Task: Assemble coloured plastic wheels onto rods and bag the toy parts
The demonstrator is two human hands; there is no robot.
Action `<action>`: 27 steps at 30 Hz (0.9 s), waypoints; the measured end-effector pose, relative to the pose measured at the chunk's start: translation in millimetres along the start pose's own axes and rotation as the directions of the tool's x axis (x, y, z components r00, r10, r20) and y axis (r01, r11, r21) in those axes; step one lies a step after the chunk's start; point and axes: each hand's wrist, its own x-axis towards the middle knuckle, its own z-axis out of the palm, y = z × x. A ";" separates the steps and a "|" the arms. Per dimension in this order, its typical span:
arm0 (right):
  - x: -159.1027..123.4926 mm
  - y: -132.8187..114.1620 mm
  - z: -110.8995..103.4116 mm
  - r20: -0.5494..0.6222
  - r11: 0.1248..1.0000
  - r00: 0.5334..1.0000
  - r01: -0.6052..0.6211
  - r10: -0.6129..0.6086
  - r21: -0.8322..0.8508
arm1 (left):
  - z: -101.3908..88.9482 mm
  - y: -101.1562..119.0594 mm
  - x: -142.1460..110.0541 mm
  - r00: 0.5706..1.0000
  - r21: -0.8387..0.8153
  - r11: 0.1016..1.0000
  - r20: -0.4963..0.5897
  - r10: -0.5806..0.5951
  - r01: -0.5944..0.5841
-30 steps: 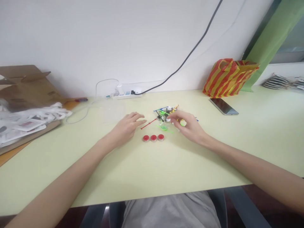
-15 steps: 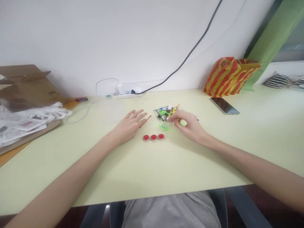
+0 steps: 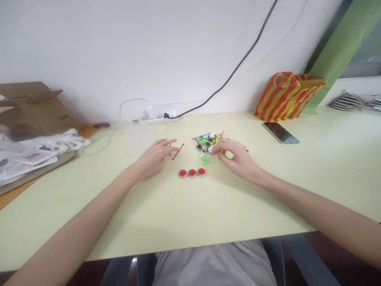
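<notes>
My left hand [image 3: 155,156] rests on the table with its fingers stretched out. By its fingertips lies a thin red plastic stick [image 3: 177,152], and another bit of red shows between the fingers. My right hand [image 3: 237,159] is at the right side of a small heap of coloured plastic pieces [image 3: 207,140], thumb and fingertips pinched together; whatever they may hold is hidden. A clear-green round piece [image 3: 205,159] sits at the heap's near side. Closer to me stand three small round pieces with red tops in a row: a left one [image 3: 182,173], a middle one [image 3: 192,173] and a right one [image 3: 201,172].
A phone [image 3: 280,132] lies to the right, before a red-and-yellow striped bag [image 3: 288,97]. Along the wall sits a power strip [image 3: 159,119] with a black cable [image 3: 235,73]. At left are a cardboard box [image 3: 38,105] and white bagged items [image 3: 44,153].
My left hand has shifted left, and the red stick now lies farther left too. A second bit of red has come into sight between its fingers. My right hand has hardly moved.
</notes>
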 end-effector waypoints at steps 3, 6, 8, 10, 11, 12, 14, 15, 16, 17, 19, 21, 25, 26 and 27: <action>-0.1 1.1 0.0 0.007 1.000 1.000 0.003 -0.003 -0.002 | 1.9 -2.4 -0.3 0.999 -0.014 0.999 0.038 -0.036 0.036; -0.3 2.2 0.3 0.000 1.000 1.000 0.015 -0.015 -0.004 | 2.5 -2.5 0.8 0.996 -0.022 0.999 0.077 -0.048 0.050; -0.5 2.8 0.5 -0.001 1.000 1.000 0.023 -0.023 -0.005 | 2.0 -1.4 1.9 0.995 -0.027 0.998 0.085 -0.051 0.053; -0.5 3.3 0.8 0.002 1.000 1.000 0.027 -0.027 -0.008 | 1.6 0.6 2.7 0.995 -0.031 0.998 0.085 -0.052 0.055; -0.5 3.5 0.9 0.003 0.999 1.000 0.030 -0.030 -0.011 | 1.6 1.8 2.8 0.995 -0.032 0.998 0.086 -0.058 0.061; -0.5 3.7 1.1 0.004 0.999 0.999 0.035 -0.034 -0.012 | 1.8 3.2 2.9 0.993 -0.030 0.997 0.090 -0.070 0.073; -0.6 4.2 1.4 0.007 0.999 0.999 0.046 -0.046 -0.013 | 2.8 5.7 2.6 0.989 -0.021 0.994 0.100 -0.105 0.108; -0.7 4.3 1.6 0.008 0.999 0.999 0.051 -0.051 -0.012 | 3.5 6.8 2.4 0.987 -0.015 0.992 0.103 -0.121 0.123; -0.7 4.4 1.7 0.009 0.999 0.999 0.053 -0.053 -0.010 | 4.2 7.5 2.1 0.986 -0.007 0.991 0.106 -0.131 0.132; -0.8 4.5 1.8 0.012 0.999 0.999 0.053 -0.053 -0.008 | 4.8 7.8 1.9 0.985 0.002 0.991 0.106 -0.134 0.135; -0.9 4.3 1.7 0.017 0.999 0.998 0.054 -0.053 -0.006 | 5.2 7.1 1.5 0.985 0.018 0.991 0.108 -0.134 0.133; -0.9 3.8 1.4 0.022 0.998 0.998 0.057 -0.057 -0.008 | 4.7 5.0 1.4 0.982 0.025 0.989 0.116 -0.146 0.144; -0.9 2.8 1.1 0.027 0.998 0.998 0.059 -0.059 -0.012 | 3.7 0.2 1.0 0.978 0.017 0.986 0.128 -0.164 0.164; -0.9 2.7 1.1 0.029 0.998 0.998 0.059 -0.059 -0.012 | 4.1 -0.6 0.9 0.979 0.015 0.987 0.128 -0.159 0.158; -1.0 2.6 1.2 0.030 0.998 0.998 0.061 -0.060 -0.012 | 4.9 -1.1 0.8 0.980 0.013 0.989 0.128 -0.150 0.149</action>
